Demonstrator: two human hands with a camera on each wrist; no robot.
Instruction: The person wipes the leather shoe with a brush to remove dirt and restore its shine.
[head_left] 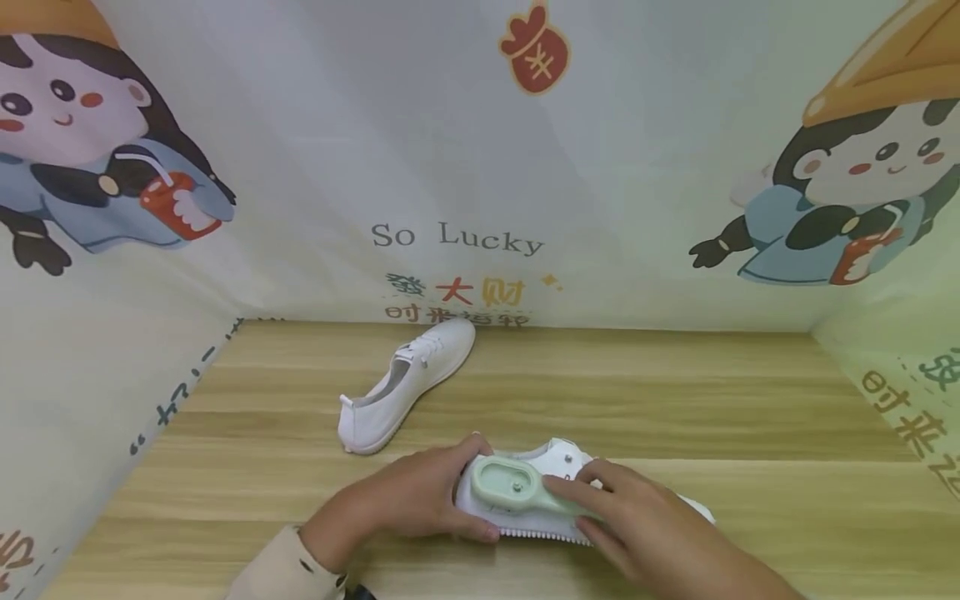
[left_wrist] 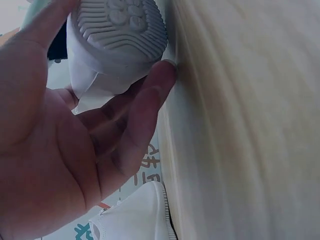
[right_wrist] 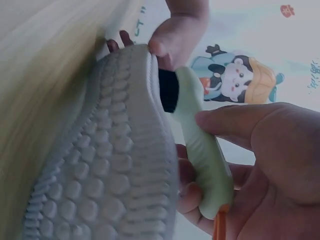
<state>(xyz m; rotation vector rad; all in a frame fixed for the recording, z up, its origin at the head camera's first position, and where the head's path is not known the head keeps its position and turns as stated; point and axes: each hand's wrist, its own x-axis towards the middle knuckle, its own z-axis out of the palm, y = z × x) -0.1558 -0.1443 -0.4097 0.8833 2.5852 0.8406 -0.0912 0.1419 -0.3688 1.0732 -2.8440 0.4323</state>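
Note:
A white shoe (head_left: 543, 523) lies tilted on its side at the near edge of the head view, its ridged sole towards the person. Fingers and thumb of my left hand (head_left: 420, 492) grip it around the heel. My right hand (head_left: 645, 521) holds a pale green brush (head_left: 551, 498) by its handle, the thumb along the top. In the right wrist view the brush's dark bristles (right_wrist: 168, 91) meet the shoe's side near the heel, and an orange cord (right_wrist: 220, 225) hangs from the handle end. The left wrist view shows the heel's patterned sole (left_wrist: 117, 35) above the curled fingers.
A second white shoe (head_left: 408, 387) stands upright farther back on the wood-grain surface (head_left: 637, 392), toe near the back wall. Printed white cloth (head_left: 637, 208) with cartoon figures encloses the back and both sides. A beige sleeve (head_left: 285, 571) covers the left forearm.

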